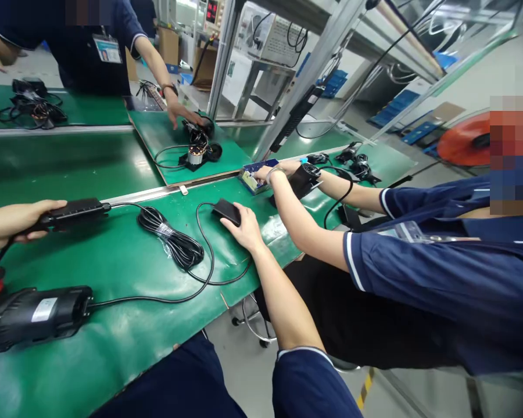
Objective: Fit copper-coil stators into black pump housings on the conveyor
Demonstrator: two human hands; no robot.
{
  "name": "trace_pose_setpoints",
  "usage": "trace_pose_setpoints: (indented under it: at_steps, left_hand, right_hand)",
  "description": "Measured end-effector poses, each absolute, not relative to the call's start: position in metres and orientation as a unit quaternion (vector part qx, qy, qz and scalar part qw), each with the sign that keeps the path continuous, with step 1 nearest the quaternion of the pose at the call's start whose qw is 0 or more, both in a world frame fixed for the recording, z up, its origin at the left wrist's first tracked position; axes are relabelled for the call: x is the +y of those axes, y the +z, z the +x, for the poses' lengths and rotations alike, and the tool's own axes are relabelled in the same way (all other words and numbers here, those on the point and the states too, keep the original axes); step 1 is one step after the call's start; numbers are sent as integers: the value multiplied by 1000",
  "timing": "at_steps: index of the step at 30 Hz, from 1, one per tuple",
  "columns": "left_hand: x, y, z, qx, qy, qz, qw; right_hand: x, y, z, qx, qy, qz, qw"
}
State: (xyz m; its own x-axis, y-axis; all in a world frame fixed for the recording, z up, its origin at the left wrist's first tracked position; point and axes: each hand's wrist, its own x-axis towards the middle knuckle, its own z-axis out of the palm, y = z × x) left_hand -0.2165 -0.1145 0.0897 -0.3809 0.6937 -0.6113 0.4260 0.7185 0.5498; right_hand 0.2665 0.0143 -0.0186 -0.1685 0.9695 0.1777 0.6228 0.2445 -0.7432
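Note:
My left hand [20,225], at the left edge, is closed around a flat black box [79,212] with a cable at each end, held just over the bench. My right hand [245,231] grips the near side of a smaller black box [227,212] resting on the green mat. A bundled black cable [169,237] tied with clear wrap lies between my hands. Nearest my left hand, a black cylindrical motor housing [41,316] with a white label lies on its side. A black cord runs from it toward the boxes.
The green bench [139,348] ends just before my lap. At right, a co-worker's hands work at a small blue tray [257,177] and a black motor unit [304,181]. Across the line, another person's hand touches a wired motor [196,152] on a green board [174,165].

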Motion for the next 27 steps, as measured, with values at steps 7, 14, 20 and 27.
trace_pose_setpoints:
  at_steps: [7,14,20,27]
  left_hand:
    - [-113,65,-222,791,185,324,485]
    - [-101,67,-221,754,238,315,525]
    - [-104,70,-220,721,220,338,563]
    - [-108,72,-215,708,242,308,587]
  right_hand:
    - [-12,-1,267,-472,518,-498,510]
    - [-24,9,262,-322,668,-447,500]
    - [-12,-10,265,-307,684,-475,460]
    - [-7,-29,274,-394,539,-550,503]
